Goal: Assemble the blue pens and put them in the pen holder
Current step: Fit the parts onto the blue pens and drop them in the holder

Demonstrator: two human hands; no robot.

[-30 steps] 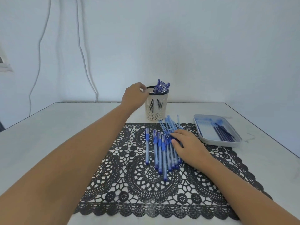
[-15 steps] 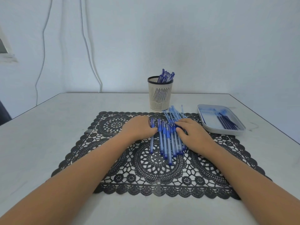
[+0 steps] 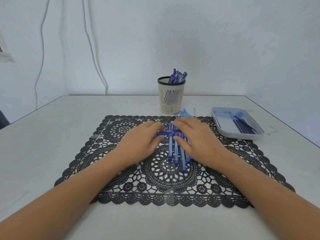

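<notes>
A crosswise pen [image 3: 167, 132] is pinched by the left hand [image 3: 138, 144]; the pile [image 3: 175, 153] is half covered by the right hand [image 3: 199, 142], whose grip cannot be told.

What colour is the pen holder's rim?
Black rim on a cream slotted pen holder; seen in the head view.

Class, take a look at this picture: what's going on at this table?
A person is putting blue pens together. The left hand grips one pen turned crosswise over a row of pens on a black lace mat. The right hand lies over that row at the pen's other end, grip unclear. Finished pens stand in the pen holder behind, and dark refills lie in a tray on the right.
</notes>
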